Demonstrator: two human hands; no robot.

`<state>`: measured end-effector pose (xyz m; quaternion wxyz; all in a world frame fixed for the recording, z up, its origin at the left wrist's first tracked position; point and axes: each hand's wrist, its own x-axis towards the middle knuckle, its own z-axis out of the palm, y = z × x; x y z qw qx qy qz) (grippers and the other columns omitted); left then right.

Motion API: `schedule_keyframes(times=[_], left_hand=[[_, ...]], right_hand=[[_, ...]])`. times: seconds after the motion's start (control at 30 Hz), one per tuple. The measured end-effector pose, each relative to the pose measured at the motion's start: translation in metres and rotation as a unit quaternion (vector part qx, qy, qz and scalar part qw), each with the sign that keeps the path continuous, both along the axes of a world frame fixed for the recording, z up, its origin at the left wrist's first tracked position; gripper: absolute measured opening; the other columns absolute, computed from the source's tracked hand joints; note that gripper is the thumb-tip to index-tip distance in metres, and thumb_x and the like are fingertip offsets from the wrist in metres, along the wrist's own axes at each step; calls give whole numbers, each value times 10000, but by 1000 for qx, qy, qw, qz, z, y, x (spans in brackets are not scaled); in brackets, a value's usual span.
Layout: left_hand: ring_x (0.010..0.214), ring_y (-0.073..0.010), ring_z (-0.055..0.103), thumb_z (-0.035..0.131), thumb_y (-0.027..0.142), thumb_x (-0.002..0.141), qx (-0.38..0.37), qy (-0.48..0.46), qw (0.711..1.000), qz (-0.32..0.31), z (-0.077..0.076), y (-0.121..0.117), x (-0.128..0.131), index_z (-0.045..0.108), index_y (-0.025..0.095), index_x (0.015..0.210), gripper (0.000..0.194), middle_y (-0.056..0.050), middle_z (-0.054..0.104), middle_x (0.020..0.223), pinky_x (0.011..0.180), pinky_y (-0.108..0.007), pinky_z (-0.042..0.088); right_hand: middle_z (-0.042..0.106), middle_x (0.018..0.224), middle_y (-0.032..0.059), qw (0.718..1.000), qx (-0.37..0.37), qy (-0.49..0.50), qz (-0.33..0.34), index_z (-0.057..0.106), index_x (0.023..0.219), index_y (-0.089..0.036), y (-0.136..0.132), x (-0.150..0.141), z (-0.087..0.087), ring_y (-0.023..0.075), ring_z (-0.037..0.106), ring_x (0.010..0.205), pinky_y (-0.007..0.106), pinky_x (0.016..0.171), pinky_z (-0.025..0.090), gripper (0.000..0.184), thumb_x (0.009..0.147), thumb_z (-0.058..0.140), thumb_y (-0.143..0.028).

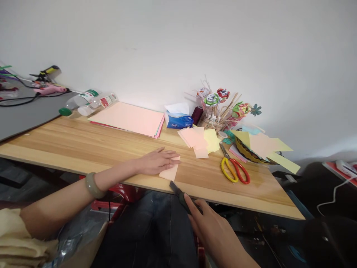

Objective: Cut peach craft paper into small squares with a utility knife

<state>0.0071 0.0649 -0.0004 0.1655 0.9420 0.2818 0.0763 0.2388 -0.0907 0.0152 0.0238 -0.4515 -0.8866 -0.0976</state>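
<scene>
My left hand [158,162] lies flat with its fingers stretched out, pressing a small pale pink sheet of paper [169,173] onto the table near its front edge. Part of that sheet is hidden under the palm and fingers. Below it, my right hand [208,219] is closed round the dark handle of a knife [180,195]. The blade points up and left, its tip close to the paper's lower corner; I cannot tell if they touch. To the right lie scissors [232,165] with one yellow and one red handle.
Cut pink and yellow papers [200,140] lie beyond my hands. Behind stand a blue tissue pack [179,122] and paper flowers [213,99]. A stack of large sheets [131,117], plastic bottles [80,100] and a pink glue gun [51,89] are leftward. A paper-filled basket [251,152] sits right.
</scene>
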Motion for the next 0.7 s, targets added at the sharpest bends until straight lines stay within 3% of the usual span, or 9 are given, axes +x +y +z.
schedule_keyframes(times=[0.37, 0.53, 0.7], left_hand=[[1373, -177, 196, 228, 437, 971, 51, 25, 998, 8, -1, -3, 2, 312, 306, 1384, 441, -10, 288, 1480, 1092, -436, 81], [1373, -175, 200, 256, 431, 966, 75, 46, 995, 35, -3, -7, 1, 296, 255, 1397, 467, -35, 245, 1492, 1096, -420, 75], [1378, -181, 184, 237, 458, 965, 63, 72, 994, 48, -2, -11, 0, 268, 207, 1415, 516, -61, 213, 1495, 1093, -391, 119]], right_hand=[[642, 898, 103, 1000, 8, -10, -15, 507, 1253, -117, -2, -1, 0, 165, 652, 583, 248, 416, 517, 400, 871, 413, -187], [613, 712, 24, 997, 41, -42, -42, 532, 1246, -164, -3, 0, 3, 157, 614, 485, 246, 379, 487, 446, 804, 558, -211], [600, 655, 4, 989, 68, -103, -82, 501, 1285, -238, -1, -2, 11, 142, 590, 439, 214, 361, 428, 451, 835, 531, -261]])
